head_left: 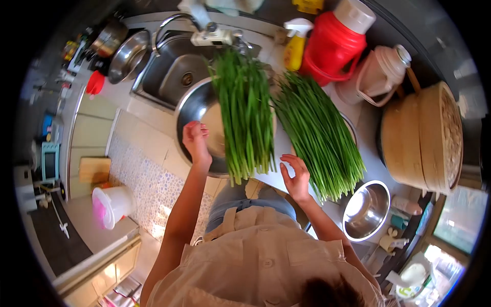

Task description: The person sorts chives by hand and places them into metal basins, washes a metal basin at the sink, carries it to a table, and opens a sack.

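Long green garlic chives lie in two bundles. The left bundle [244, 117] rests across a large steel bowl [185, 115], pale stem ends toward me. Beside it on the right is a wider bundle [322, 135], spread at a slant over the counter and covering most of a round container under it. My left hand [196, 142] is over the bowl's left side, apart from the stems, its fingers curled in; anything inside them is hidden. Between the two bundles, near the stem ends, my right hand [295, 176] has its fingers apart and holds nothing.
Behind the bowl are a sink [179, 77] and faucet [171, 20]. A yellow spray bottle [295, 48], red thermos [332, 46] and pink thermos [378, 71] stand at the back. To the right are a bamboo steamer [409, 138] and small steel bowl [365, 211]. A white bucket [116, 204] stands left.
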Demonstrator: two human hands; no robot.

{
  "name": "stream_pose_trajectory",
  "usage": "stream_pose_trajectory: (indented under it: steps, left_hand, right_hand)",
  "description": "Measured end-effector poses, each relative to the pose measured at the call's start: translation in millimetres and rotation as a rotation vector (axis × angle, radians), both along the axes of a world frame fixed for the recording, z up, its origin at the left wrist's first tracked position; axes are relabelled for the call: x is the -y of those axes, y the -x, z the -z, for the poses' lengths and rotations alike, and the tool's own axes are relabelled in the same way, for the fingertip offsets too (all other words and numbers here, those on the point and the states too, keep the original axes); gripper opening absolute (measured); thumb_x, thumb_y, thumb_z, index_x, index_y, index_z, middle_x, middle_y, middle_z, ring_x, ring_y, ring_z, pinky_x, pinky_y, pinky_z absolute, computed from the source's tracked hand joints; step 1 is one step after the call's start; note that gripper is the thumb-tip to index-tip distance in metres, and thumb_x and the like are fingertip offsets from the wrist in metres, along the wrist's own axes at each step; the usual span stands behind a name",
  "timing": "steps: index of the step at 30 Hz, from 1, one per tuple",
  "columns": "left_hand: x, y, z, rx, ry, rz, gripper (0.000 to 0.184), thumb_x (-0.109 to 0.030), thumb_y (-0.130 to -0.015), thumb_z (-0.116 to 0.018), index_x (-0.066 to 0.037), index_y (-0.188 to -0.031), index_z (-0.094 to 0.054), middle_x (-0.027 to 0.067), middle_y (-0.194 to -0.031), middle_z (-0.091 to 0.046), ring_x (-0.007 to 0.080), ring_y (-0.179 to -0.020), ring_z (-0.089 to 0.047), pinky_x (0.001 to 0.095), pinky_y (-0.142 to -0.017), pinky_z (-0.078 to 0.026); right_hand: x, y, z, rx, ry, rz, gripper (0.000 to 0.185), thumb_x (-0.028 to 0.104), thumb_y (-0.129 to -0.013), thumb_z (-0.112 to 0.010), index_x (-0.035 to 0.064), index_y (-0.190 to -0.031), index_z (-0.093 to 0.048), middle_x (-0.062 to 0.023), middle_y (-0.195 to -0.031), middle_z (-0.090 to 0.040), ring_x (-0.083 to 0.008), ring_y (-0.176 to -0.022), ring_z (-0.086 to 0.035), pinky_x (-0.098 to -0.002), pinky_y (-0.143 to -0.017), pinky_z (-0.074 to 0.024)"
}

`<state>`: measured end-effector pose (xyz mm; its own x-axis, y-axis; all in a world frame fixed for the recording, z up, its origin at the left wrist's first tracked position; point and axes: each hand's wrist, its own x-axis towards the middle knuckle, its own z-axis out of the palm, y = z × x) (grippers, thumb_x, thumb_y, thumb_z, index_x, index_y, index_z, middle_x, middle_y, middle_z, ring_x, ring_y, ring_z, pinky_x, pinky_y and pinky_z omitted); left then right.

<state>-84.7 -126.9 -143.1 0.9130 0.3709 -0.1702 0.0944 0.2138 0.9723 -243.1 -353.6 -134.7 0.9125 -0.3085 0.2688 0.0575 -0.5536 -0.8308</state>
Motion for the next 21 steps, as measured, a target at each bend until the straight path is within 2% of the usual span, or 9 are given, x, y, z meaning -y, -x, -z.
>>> stream_pose_trajectory:
  steps: [3,5,8,10,13,16,17,20,21]
  left_hand:
    - [46,20,-52,0.036,0.077,0.251,0.008,-0.008,-0.084,-0.052,-0.004,-0.091,-0.053,0.0047,-0.075,-0.056,0.0111,-0.062,-0.053,0.0244,-0.059,-0.045]
    - [74,43,-63,-0.037,0.092,0.566,0.012,-0.013,-0.086,-0.053,-0.004,-0.092,-0.054,0.0060,-0.079,-0.058,0.0134,-0.066,-0.057,0.0250,-0.062,-0.047]
    - [113,81,-56,-0.285,0.102,1.025,0.015,-0.014,-0.086,-0.054,-0.004,-0.096,-0.054,0.0083,-0.084,-0.060,0.0160,-0.072,-0.060,0.0271,-0.065,-0.048]
    - [133,98,-39,-0.415,0.079,1.251,0.018,-0.016,-0.086,-0.054,-0.004,-0.100,-0.053,0.0092,-0.086,-0.060,0.0167,-0.074,-0.060,0.0270,-0.067,-0.048]
    - [154,115,-17,-0.491,0.127,1.339,0.020,-0.019,-0.088,-0.052,-0.004,-0.102,-0.053,0.0087,-0.089,-0.060,0.0160,-0.076,-0.060,0.0266,-0.068,-0.048]
    - [169,117,-15,-0.530,0.080,1.348,0.020,-0.020,-0.088,-0.051,-0.005,-0.100,-0.054,0.0079,-0.089,-0.061,0.0151,-0.075,-0.060,0.0264,-0.068,-0.048]
    - [172,116,-16,-0.531,0.060,1.344,0.020,-0.021,-0.088,-0.051,-0.005,-0.100,-0.055,0.0077,-0.089,-0.061,0.0149,-0.075,-0.060,0.0263,-0.068,-0.048]
    - [177,111,-13,-0.539,0.039,1.312,0.019,-0.021,-0.088,-0.051,-0.005,-0.098,-0.056,0.0074,-0.088,-0.061,0.0148,-0.073,-0.060,0.0261,-0.067,-0.048]
    - [178,111,-10,-0.543,0.034,1.298,0.019,-0.021,-0.088,-0.051,-0.006,-0.097,-0.057,0.0069,-0.087,-0.061,0.0151,-0.072,-0.061,0.0260,-0.066,-0.048]
  right_hand:
    - [24,24,-13,-0.049,0.089,0.091,0.018,0.001,-0.072,-0.063,0.0043,-0.089,-0.061,-0.0110,-0.091,-0.062,-0.0287,-0.081,-0.058,-0.0336,-0.071,-0.0471]
    - [53,40,-13,-0.040,0.225,0.195,0.019,0.001,-0.070,-0.063,0.0048,-0.089,-0.061,-0.0104,-0.088,-0.062,-0.0284,-0.080,-0.058,-0.0342,-0.070,-0.0469]
    - [103,60,-20,-0.081,0.384,0.463,0.020,0.002,-0.072,-0.062,0.0050,-0.092,-0.060,-0.0100,-0.090,-0.061,-0.0280,-0.081,-0.057,-0.0355,-0.072,-0.0453]
    - [137,69,-21,-0.194,0.499,0.555,0.036,0.015,-0.070,-0.068,0.0047,-0.101,-0.055,-0.0120,-0.099,-0.057,-0.0296,-0.092,-0.053,-0.0388,-0.079,-0.0422]
    - [158,71,-17,-0.360,0.541,0.393,0.058,0.027,-0.064,-0.074,0.0038,-0.111,-0.050,-0.0159,-0.103,-0.055,-0.0316,-0.100,-0.050,-0.0405,-0.084,-0.0405]
    - [162,65,-7,-0.581,0.635,0.340,0.074,0.040,-0.057,-0.077,0.0033,-0.114,-0.045,-0.0165,-0.103,-0.052,-0.0326,-0.105,-0.045,-0.0446,-0.088,-0.0360]
    - [170,64,-1,-0.574,0.603,0.339,0.069,0.038,-0.059,-0.076,0.0029,-0.110,-0.047,-0.0169,-0.098,-0.054,-0.0331,-0.099,-0.050,-0.0434,-0.083,-0.0402]
    - [189,61,2,-0.689,0.426,0.237,0.063,0.036,-0.059,-0.076,0.0024,-0.105,-0.049,-0.0164,-0.094,-0.056,-0.0334,-0.088,-0.055,-0.0423,-0.076,-0.0445]
    - [189,60,2,-0.602,0.441,0.232,0.053,0.030,-0.060,-0.074,0.0015,-0.099,-0.052,-0.0160,-0.090,-0.057,-0.0333,-0.080,-0.058,-0.0417,-0.070,-0.0465]
